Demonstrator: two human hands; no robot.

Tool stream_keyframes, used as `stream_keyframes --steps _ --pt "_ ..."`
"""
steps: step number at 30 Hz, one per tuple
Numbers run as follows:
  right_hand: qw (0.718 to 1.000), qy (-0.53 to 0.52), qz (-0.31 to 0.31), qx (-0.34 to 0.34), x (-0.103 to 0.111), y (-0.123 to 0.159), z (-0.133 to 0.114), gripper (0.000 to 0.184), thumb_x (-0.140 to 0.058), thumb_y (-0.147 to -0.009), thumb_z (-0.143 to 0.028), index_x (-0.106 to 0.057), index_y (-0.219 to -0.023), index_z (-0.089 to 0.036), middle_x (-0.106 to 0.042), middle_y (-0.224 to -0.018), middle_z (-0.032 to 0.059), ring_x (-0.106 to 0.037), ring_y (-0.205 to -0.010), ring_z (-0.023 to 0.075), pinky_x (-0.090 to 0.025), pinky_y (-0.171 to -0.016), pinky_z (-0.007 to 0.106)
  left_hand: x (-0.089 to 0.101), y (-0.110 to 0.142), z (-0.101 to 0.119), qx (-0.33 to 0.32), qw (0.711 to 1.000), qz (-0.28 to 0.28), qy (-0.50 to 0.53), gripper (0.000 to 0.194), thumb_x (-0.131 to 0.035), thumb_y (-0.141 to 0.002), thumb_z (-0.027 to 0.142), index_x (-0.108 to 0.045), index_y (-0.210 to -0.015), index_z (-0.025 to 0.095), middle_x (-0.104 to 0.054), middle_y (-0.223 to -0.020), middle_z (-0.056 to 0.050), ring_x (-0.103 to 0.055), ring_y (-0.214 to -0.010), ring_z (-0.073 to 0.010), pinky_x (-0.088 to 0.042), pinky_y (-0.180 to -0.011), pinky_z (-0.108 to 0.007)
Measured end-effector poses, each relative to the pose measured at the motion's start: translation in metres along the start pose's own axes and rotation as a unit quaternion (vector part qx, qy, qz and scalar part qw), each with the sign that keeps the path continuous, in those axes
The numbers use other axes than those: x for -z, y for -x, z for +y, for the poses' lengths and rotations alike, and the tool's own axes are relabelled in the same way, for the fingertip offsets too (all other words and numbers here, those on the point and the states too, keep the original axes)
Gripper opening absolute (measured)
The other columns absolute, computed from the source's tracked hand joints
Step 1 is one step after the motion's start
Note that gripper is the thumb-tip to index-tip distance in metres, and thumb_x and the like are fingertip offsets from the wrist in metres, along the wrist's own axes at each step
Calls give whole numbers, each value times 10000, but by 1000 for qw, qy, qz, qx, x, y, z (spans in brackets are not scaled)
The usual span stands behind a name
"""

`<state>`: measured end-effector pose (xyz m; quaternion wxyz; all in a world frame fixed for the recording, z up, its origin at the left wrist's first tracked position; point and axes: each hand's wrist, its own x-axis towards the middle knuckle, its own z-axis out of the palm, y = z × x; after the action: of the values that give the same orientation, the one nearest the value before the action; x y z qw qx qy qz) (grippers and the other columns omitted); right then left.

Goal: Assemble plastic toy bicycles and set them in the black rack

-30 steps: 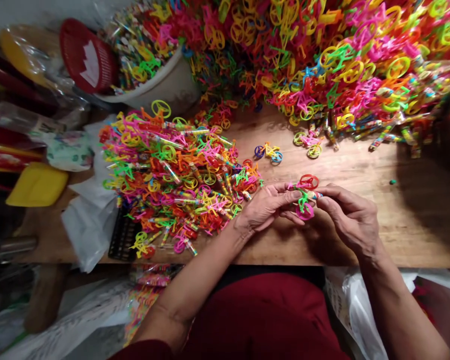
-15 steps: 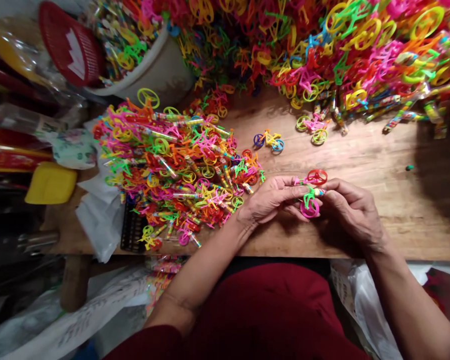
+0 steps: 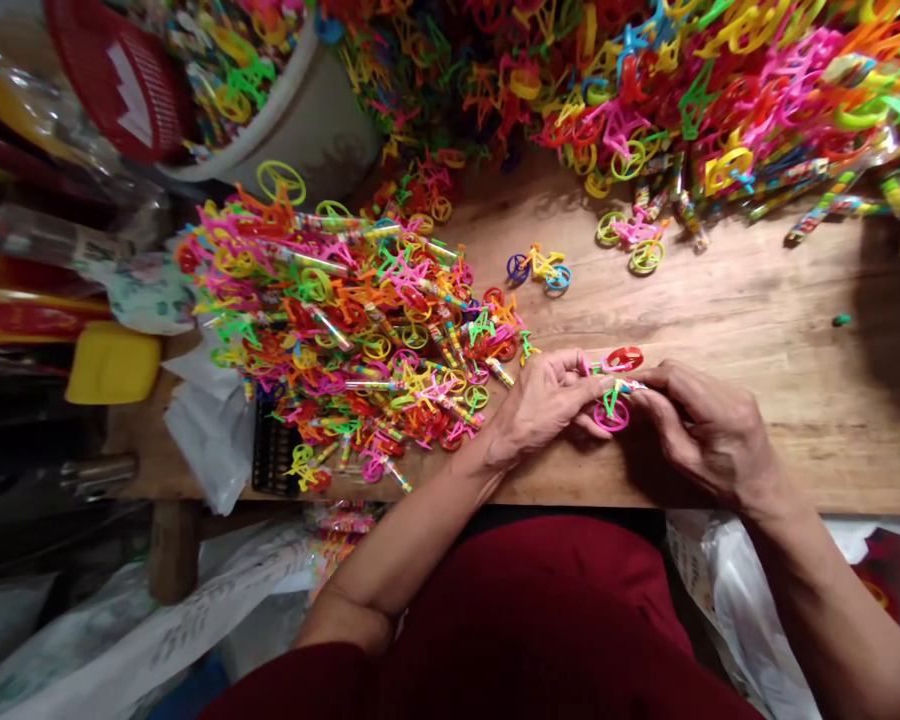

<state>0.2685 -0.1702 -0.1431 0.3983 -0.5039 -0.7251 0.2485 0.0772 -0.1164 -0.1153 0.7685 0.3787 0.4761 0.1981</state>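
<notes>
Near the table's front edge, my left hand (image 3: 544,405) pinches a small plastic toy bicycle (image 3: 611,410) with a green frame, a pink wheel and a red wheel. My right hand (image 3: 709,425) is closed on the patterned end of a small candy tube (image 3: 631,387) that meets the bicycle's frame. Fingers cover part of both, so how they join is hidden. Beyond my hands, a yellow toy bicycle (image 3: 544,267) with blue wheels lies on the wooden table (image 3: 757,300). A pink one (image 3: 634,232) with yellow-green wheels lies farther back.
Left of my hands rises a pile of toy bicycles with tubes (image 3: 345,330), beside a black basket (image 3: 274,450). A larger heap (image 3: 607,80) covers the back. A pale tub (image 3: 300,130), a red basket (image 3: 112,80) and a yellow dish (image 3: 112,362) stand at left.
The bicycle has tilted a little between my hands, and its red wheel sits slightly lower and farther left. My right fingers have shifted along the tube. The whole view has moved slightly.
</notes>
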Motion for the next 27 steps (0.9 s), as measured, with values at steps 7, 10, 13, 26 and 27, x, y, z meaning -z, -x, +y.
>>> stream_keyframes --steps 7,10,13,26,27 --pt "1000 3 3 12 1 -4 -13 169 -575 -990 -136 -710 -1068 -201 -768 -872 27 -728 -725 133 -535 -674 232 -1 4 1 -17 1000 -13 16 523 -882 -690 550 -644 -871 121 -734 -782 -53 -702 -624 -143 -606 -599 -260" --pt "999 -24 23 33 -4 -16 -24 202 -613 -989 -181 -700 -1171 -183 -791 -981 63 -754 -801 149 -561 -710 236 18 21 25 -84 994 33 -54 409 -833 -749 484 -658 -840 126 -734 -794 -42 -699 -664 -127 -585 -656 -248" --pt "998 -54 45 0 -10 -24 -28 288 -649 -982 -254 -682 -1259 -183 -794 -999 72 -750 -775 152 -558 -650 244 58 53 68 -208 931 197 -225 282 -773 -787 417 -671 -838 159 -742 -830 -25 -695 -709 -139 -545 -647 -261" --pt "996 -1 56 -75 -2 9 0 214 -583 -989 -274 -749 -1106 -208 -810 -933 56 -772 -767 166 -599 -657 253 63 -15 113 -224 551 211 -776 323 -502 -973 156 -752 -1169 212 -679 -1384 -68 -552 -1346 -268 -421 -1133 -455" --pt "994 3 61 -87 3 12 3 218 -585 -989 -278 -748 -1117 -209 -809 -939 57 -770 -772 163 -592 -641 242 58 -32 110 -210 546 169 -793 325 -504 -979 167 -737 -1203 211 -673 -1391 -75 -546 -1354 -275 -418 -1130 -461"
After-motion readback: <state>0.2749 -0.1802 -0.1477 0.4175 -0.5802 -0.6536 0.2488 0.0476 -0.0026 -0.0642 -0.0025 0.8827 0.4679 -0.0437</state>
